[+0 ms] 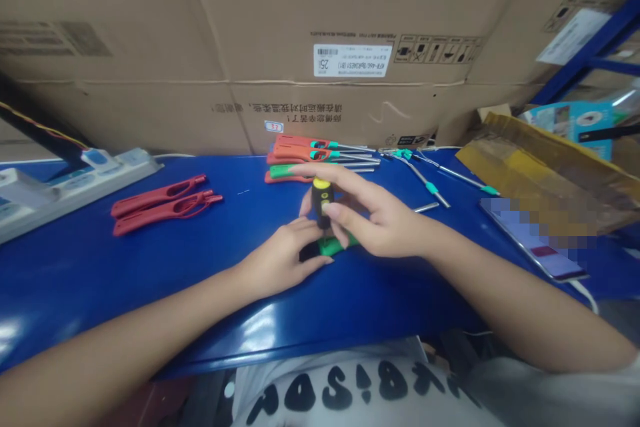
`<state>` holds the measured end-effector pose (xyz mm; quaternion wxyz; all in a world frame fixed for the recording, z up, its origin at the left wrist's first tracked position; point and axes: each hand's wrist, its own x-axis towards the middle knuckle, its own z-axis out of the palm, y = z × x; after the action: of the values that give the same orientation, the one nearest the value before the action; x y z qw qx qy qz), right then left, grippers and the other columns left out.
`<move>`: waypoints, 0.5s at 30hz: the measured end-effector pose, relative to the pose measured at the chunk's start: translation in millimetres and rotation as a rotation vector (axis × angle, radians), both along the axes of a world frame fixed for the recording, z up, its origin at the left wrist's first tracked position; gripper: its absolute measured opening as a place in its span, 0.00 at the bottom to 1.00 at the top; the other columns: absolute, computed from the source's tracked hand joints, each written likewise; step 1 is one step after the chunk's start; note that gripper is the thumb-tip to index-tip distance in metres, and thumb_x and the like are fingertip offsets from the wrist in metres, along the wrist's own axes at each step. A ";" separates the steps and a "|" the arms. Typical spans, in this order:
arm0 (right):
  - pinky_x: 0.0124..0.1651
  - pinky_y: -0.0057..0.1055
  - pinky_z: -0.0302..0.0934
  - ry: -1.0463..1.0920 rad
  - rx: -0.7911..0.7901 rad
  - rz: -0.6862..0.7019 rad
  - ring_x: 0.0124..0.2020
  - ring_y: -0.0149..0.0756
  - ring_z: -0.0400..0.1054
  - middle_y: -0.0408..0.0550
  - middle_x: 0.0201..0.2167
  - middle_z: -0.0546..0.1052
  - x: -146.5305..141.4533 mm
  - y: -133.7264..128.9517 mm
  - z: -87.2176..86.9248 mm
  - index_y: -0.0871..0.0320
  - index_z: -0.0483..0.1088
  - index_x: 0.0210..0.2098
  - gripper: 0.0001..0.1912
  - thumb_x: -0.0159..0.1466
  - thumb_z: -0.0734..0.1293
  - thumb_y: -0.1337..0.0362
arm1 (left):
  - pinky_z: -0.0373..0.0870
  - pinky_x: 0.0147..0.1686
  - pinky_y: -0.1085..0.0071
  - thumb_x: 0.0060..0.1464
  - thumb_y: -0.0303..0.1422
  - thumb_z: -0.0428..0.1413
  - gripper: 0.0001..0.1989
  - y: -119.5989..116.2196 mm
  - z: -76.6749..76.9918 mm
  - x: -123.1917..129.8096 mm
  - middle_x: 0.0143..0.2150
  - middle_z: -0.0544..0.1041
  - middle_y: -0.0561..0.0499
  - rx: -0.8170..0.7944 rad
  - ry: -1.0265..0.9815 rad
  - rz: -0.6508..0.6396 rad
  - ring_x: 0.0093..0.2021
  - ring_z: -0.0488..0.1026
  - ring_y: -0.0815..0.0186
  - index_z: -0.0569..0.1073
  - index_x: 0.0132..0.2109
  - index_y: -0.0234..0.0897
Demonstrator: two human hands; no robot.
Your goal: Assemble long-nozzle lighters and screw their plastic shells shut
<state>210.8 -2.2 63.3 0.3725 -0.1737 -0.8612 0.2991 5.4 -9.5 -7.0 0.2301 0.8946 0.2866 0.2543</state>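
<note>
Upright in my right hand [385, 217] is a black and yellow screwdriver [321, 203], its tip down at a green lighter body [336, 245]. My left hand [283, 257] is closed around the near end of that green body and steadies it just above the blue table. My left fingers and the screwdriver handle hide part of the body. A metal tube [426, 207] extends to the right behind my right hand. Beyond my hands lies a pile of orange and green stick lighters [300, 153] with metal tubes.
Two red lighter casings [165, 203] lie on the blue table [240, 180] at left, near a white power strip [100, 180]. At right are loose metal tubes with teal ends [425, 180], a phone [530, 240] and a yellow-taped bag [545, 160]. A large cardboard box [250, 33] stands behind.
</note>
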 end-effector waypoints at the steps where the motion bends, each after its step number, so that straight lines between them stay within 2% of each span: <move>1: 0.47 0.32 0.72 0.003 -0.028 0.005 0.49 0.34 0.72 0.51 0.51 0.75 0.7 0.4 0.5 0.57 0.61 0.64 0.21 0.73 0.59 0.67 | 0.73 0.52 0.61 0.61 0.32 0.60 0.11 -0.1 0.2 -0.3 0.47 0.79 0.47 0.001 0.012 0.010 0.48 0.76 0.58 0.76 0.51 0.39; 5: 0.50 0.32 0.70 0.087 0.076 -0.153 0.45 0.35 0.73 0.48 0.48 0.77 2.7 3.0 -0.6 0.57 0.71 0.53 0.19 0.63 0.73 0.61 | 0.74 0.49 0.59 0.61 0.35 0.60 0.13 -0.2 2.9 -2.5 0.48 0.80 0.46 -0.013 0.072 0.056 0.47 0.77 0.56 0.76 0.52 0.39; 8: 0.39 0.29 0.69 0.233 0.081 -0.295 0.34 0.31 0.72 0.45 0.39 0.76 12.0 9.2 -0.1 0.56 0.71 0.47 0.15 0.64 0.72 0.58 | 0.73 0.53 0.58 0.59 0.31 0.59 0.19 0.3 11.3 -6.6 0.51 0.79 0.45 -0.023 0.129 0.075 0.50 0.76 0.56 0.73 0.57 0.39; 10: 0.32 0.26 0.67 0.305 0.078 -0.395 0.29 0.28 0.70 0.44 0.37 0.75 27.9 17.3 1.3 0.56 0.69 0.47 0.13 0.66 0.70 0.57 | 0.72 0.55 0.57 0.56 0.28 0.59 0.24 0.9 18.2 -10.1 0.52 0.77 0.45 -0.017 0.205 0.100 0.53 0.75 0.55 0.71 0.60 0.39; 12: 0.31 0.26 0.65 0.249 0.158 -0.508 0.29 0.28 0.68 0.44 0.37 0.74 51.3 27.5 1.3 0.56 0.69 0.45 0.12 0.67 0.69 0.57 | 0.71 0.57 0.55 0.56 0.29 0.58 0.25 1.1 23.0 -12.8 0.54 0.76 0.44 0.003 0.269 0.128 0.54 0.73 0.53 0.71 0.61 0.40; 15: 0.36 0.29 0.64 -0.046 0.360 -0.723 0.37 0.36 0.70 0.48 0.38 0.75 90.3 42.9 -5.1 0.57 0.73 0.40 0.08 0.66 0.68 0.59 | 0.71 0.56 0.53 0.61 0.36 0.57 0.23 0.4 21.9 -13.2 0.54 0.74 0.42 0.019 0.307 0.137 0.53 0.73 0.52 0.70 0.62 0.40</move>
<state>301.1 40.7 58.2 0.4588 -0.4042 -0.7912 -0.0109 -7.8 -9.1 14.9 0.1572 0.9033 0.3764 0.1326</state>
